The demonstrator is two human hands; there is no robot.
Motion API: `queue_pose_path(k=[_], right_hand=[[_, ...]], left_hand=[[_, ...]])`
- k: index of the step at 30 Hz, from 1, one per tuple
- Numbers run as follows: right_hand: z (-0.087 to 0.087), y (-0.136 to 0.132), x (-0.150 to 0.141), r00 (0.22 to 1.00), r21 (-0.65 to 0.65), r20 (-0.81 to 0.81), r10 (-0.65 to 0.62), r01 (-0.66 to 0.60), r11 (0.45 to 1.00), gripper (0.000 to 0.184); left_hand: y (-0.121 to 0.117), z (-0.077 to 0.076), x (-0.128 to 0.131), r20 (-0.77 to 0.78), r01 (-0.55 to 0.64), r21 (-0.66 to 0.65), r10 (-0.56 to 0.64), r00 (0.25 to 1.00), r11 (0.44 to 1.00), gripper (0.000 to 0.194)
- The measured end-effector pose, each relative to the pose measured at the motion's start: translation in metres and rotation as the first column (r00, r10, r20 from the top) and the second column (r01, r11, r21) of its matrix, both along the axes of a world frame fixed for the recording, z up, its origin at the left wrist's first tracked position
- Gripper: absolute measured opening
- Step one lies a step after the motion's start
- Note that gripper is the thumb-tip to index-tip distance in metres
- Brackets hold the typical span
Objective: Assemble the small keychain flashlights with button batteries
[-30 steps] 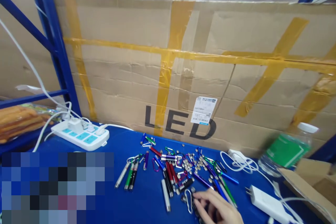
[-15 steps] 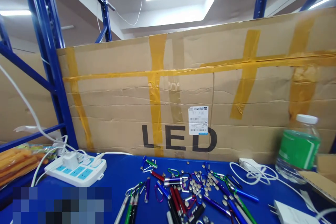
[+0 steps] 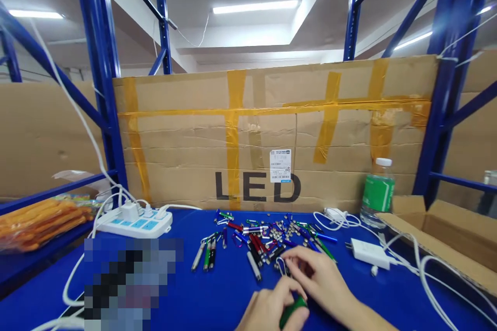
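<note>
My left hand [image 3: 274, 304] is closed around a green metal tube [image 3: 292, 312], whose far part is hidden by the fingers. Just beyond it, my right hand [image 3: 319, 280] has its fingers bent together at a silver carabiner clip [image 3: 280, 266]. Whether the clip is joined to the green tube cannot be seen. In front of the hands lies a grey tube [image 3: 254, 267], with red tubes [image 3: 257, 243] further back. Small round button cells [image 3: 276, 230] and coloured clips are scattered among several more tubes. Left of these, a few clipped tubes [image 3: 207, 256] lie side by side.
A white power strip [image 3: 134, 223] with plugs stands at left, near a blurred patch. On the right are a white adapter [image 3: 369, 253], loose white cables, a water bottle [image 3: 377, 192] and an open carton [image 3: 446, 238]. A large cardboard panel [image 3: 186, 160] closes off the back.
Both hands have come into view at the lower middle, holding the green tube and clip. The view has shifted, so the pile appears smaller and more of the right side shows.
</note>
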State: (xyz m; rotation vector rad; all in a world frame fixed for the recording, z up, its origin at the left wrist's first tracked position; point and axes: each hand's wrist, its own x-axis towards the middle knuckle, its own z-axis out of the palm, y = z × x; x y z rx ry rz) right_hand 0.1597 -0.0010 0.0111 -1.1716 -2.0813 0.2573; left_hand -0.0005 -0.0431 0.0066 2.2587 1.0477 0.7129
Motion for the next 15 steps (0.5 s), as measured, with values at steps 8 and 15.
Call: queue_pose_path(k=[8, 15], right_hand=[[0.013, 0.042, -0.027, 0.972, 0.032, 0.164, -0.165, 0.162, 0.986, 0.023], [0.030, 0.095, -0.103, 0.950, -0.129, 0.311, 0.019, 0.022, 0.991, 0.020]], left_hand=[[0.005, 0.008, -0.016, -0.111, 0.004, 0.430, 0.049, 0.993, 0.903, 0.019], [0.001, 0.013, -0.017, -0.123, 0.073, 0.569, -0.003, 0.992, 0.819, 0.018]])
